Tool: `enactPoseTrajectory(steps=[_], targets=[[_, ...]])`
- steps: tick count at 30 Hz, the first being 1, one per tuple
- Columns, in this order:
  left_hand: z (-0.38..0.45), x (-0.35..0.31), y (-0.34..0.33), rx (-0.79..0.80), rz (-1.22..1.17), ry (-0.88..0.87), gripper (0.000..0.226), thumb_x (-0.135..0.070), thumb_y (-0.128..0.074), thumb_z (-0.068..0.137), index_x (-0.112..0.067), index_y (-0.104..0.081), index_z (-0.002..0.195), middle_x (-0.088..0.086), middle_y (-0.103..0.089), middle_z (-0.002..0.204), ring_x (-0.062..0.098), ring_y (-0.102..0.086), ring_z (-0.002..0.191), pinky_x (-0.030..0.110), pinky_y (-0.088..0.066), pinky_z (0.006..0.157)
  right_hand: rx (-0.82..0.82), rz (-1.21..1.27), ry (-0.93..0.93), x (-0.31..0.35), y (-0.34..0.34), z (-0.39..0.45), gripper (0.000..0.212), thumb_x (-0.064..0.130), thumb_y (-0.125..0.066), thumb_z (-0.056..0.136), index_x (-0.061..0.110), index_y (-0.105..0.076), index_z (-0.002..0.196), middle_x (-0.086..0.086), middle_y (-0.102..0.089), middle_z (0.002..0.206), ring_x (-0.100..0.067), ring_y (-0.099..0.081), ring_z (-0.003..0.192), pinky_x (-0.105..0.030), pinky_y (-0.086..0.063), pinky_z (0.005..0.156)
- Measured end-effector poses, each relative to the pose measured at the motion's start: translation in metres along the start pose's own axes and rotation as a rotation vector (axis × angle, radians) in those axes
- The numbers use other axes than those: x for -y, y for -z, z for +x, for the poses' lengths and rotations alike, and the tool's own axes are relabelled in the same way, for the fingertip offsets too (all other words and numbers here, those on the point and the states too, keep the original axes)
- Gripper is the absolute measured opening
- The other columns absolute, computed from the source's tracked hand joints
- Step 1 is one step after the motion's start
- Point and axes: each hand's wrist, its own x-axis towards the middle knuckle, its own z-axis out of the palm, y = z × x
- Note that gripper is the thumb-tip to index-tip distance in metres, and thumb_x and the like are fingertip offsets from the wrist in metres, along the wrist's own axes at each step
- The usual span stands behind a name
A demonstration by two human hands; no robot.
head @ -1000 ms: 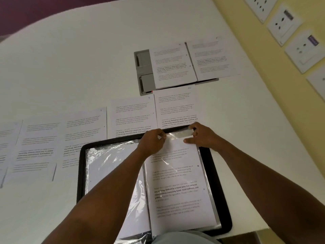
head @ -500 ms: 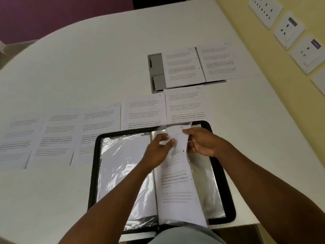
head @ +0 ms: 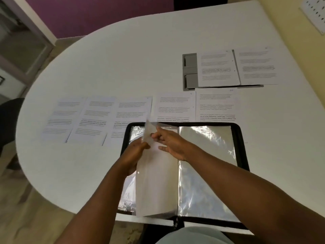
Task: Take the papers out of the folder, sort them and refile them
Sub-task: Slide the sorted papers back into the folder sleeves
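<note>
A black display folder (head: 243,148) lies open at the table's near edge, its clear plastic sleeves shining. One sleeve with a sheet inside (head: 154,182) stands lifted over the spine, turned toward the left, its blank back facing me. My left hand (head: 136,152) grips the sleeve's upper left edge. My right hand (head: 171,143) holds the top of the sleeve from the right, thumb and fingers around it. Several printed sheets (head: 133,117) lie in a row beyond the folder.
Two more printed pages (head: 218,69) rest on a grey tray (head: 190,71) at the back right. The white table (head: 123,59) curves away on the left, with floor beyond. A yellow wall with sockets (head: 314,13) runs along the right.
The sleeve has swung from the right half up over the spine toward the left. Both hands moved left with it, and the view has shifted left.
</note>
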Motion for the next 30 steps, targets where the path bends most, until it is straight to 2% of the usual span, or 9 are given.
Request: enactPoseTrajectory(steps=[2, 4, 6, 10, 14, 18, 22, 25, 30], targets=[[0.003, 0.008, 0.015, -0.105, 0.053, 0.014, 0.032, 0.003, -0.046, 0.087, -0.015, -0.069, 0.100, 0.016, -0.070, 0.094, 0.027, -0.066, 0.080, 0.033, -0.054, 0.068, -0.001, -0.244, 0.044, -0.012, -0.007, 0.003, 0.038, 0.052, -0.047, 0.096, 0.020, -0.065, 0.109, 0.001, -0.059, 0.129, -0.013, -0.051, 0.122, -0.034, -0.039, 0.106], [0.015, 0.022, 0.030, -0.218, 0.208, -0.012, 0.027, 0.003, -0.051, 0.081, -0.014, -0.069, 0.090, 0.017, -0.069, 0.090, 0.027, -0.064, 0.074, 0.033, -0.052, 0.066, -0.089, -0.664, 0.132, -0.031, -0.004, 0.005, 0.039, 0.050, -0.052, 0.095, 0.021, -0.063, 0.117, 0.002, -0.058, 0.131, -0.015, -0.052, 0.122, -0.028, -0.040, 0.102], [0.030, 0.036, 0.043, -0.295, 0.334, -0.022, 0.021, -0.004, -0.055, 0.077, -0.011, -0.069, 0.091, 0.016, -0.069, 0.092, 0.030, -0.067, 0.078, 0.040, -0.056, 0.070, -0.149, -0.970, 0.245, -0.055, 0.003, 0.003, 0.042, 0.043, -0.056, 0.095, 0.020, -0.057, 0.130, 0.000, -0.047, 0.146, -0.016, -0.043, 0.134, -0.027, -0.034, 0.107], [0.058, 0.062, 0.060, -0.424, 0.626, -0.035, 0.038, -0.009, -0.060, 0.084, -0.008, -0.058, 0.122, 0.014, -0.067, 0.109, 0.033, -0.063, 0.099, 0.033, -0.050, 0.083, -0.062, -1.342, 0.206, -0.087, 0.020, 0.000, 0.059, 0.043, -0.048, 0.098, 0.021, -0.032, 0.150, 0.001, -0.013, 0.162, -0.015, -0.010, 0.149, -0.034, -0.018, 0.119], [0.064, 0.082, 0.056, -0.451, 0.863, -0.196, 0.069, -0.023, -0.063, 0.087, -0.016, -0.032, 0.148, 0.011, -0.049, 0.140, 0.033, -0.050, 0.123, 0.041, -0.043, 0.097, -0.011, -1.627, 0.222, -0.106, 0.026, 0.004, 0.071, 0.047, -0.053, 0.094, 0.024, -0.021, 0.153, -0.003, 0.001, 0.163, -0.021, -0.001, 0.150, -0.039, -0.015, 0.120], [0.070, 0.106, 0.045, -0.228, 1.278, -0.321, 0.066, -0.046, -0.056, 0.090, -0.022, -0.035, 0.147, 0.006, -0.022, 0.159, 0.029, -0.034, 0.140, 0.043, -0.038, 0.107, -0.085, -1.691, 0.275, -0.119, 0.026, 0.007, 0.075, 0.056, -0.048, 0.093, 0.029, -0.013, 0.154, -0.001, 0.007, 0.163, -0.021, 0.004, 0.150, -0.041, -0.001, 0.119], [0.074, 0.117, 0.037, -0.144, 1.271, -0.264, 0.062, -0.047, -0.056, 0.088, -0.021, -0.040, 0.142, 0.006, -0.025, 0.158, 0.028, -0.029, 0.142, 0.042, -0.037, 0.109, -0.067, -1.645, 0.265, -0.120, 0.027, 0.012, 0.077, 0.057, -0.049, 0.092, 0.029, -0.013, 0.154, 0.001, 0.006, 0.163, -0.020, 0.006, 0.150, -0.041, 0.000, 0.119], [0.083, 0.104, 0.032, -0.214, 1.280, -0.323, 0.056, -0.041, -0.060, 0.083, -0.017, -0.050, 0.132, 0.008, -0.042, 0.146, 0.029, -0.045, 0.129, 0.041, -0.044, 0.100, -0.121, -1.545, 0.346, -0.108, 0.035, 0.016, 0.068, 0.053, -0.050, 0.093, 0.024, -0.028, 0.151, -0.002, -0.013, 0.162, -0.021, -0.009, 0.149, -0.038, -0.004, 0.120], [0.118, 0.053, 0.002, -0.271, 1.150, -0.421, 0.049, -0.032, -0.064, 0.083, -0.010, -0.057, 0.126, 0.012, -0.054, 0.131, 0.032, -0.052, 0.117, 0.041, -0.044, 0.096, -0.514, -1.267, 0.468, -0.065, 0.071, 0.034, 0.051, 0.042, -0.063, 0.087, 0.013, -0.058, 0.129, -0.008, -0.057, 0.136, -0.026, -0.048, 0.130, -0.039, -0.029, 0.112]])
